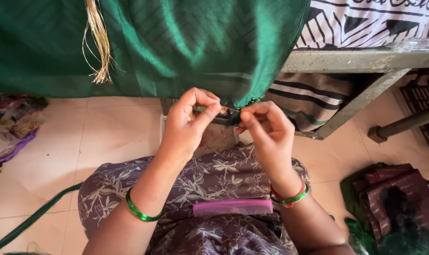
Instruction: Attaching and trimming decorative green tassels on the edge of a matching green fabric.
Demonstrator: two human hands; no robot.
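Head view: we pinch the green cloth's (pixel 200 42) hanging lower edge with both hands, left hand (pixel 188 123) and right hand (pixel 266 128) closed on it, fingertips nearly touching; a pink comb (pixel 233 207) rests on our lap.

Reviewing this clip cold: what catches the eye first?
The big green cloth hanging across the top, with a tuft of gold threads at its upper left. At centre, the left hand and right hand pinch its lower edge together. Below them, a pink comb lies on the person's lap.
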